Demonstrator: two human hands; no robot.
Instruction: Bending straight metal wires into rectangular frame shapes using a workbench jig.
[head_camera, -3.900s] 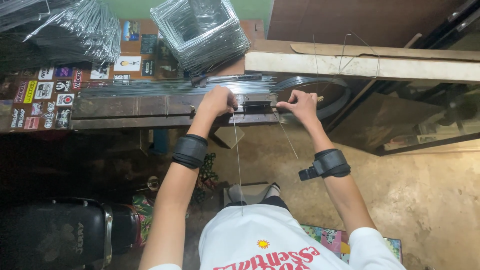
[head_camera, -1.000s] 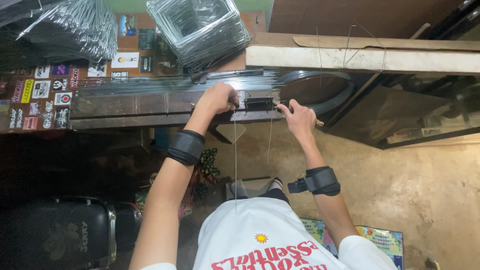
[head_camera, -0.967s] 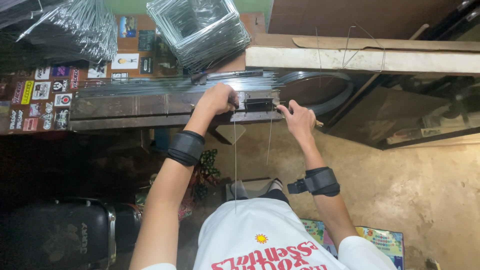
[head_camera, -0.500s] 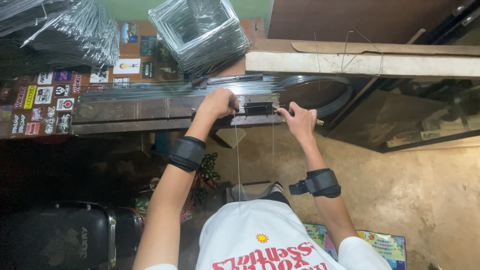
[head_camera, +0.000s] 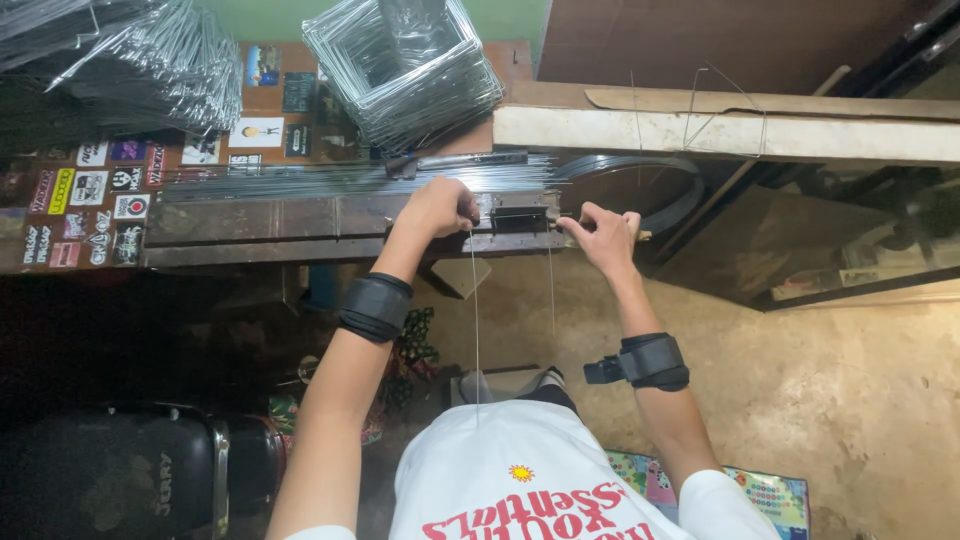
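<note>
My left hand (head_camera: 437, 207) grips a thin steel wire (head_camera: 474, 320) against a small metal bending jig (head_camera: 520, 215) fixed to the front edge of a workbench (head_camera: 260, 225). The wire hangs down toward my chest. A second wire leg (head_camera: 551, 290) hangs beside it, under the jig. My right hand (head_camera: 603, 233) is closed on the jig's lever handle (head_camera: 640, 236) at the right end of the jig. Both wrists carry black bands.
A bundle of straight wires (head_camera: 330, 178) lies along the bench behind the jig. A stack of bent square wire frames (head_camera: 405, 65) stands behind it, another pile of wire frames (head_camera: 120, 55) at far left. A white-edged board (head_camera: 720, 135) runs right. A black stool (head_camera: 110, 475) stands lower left.
My right hand has drawn closer to the jig, with its wristband now nearer my body. The left hand stays on the wire at the jig.
</note>
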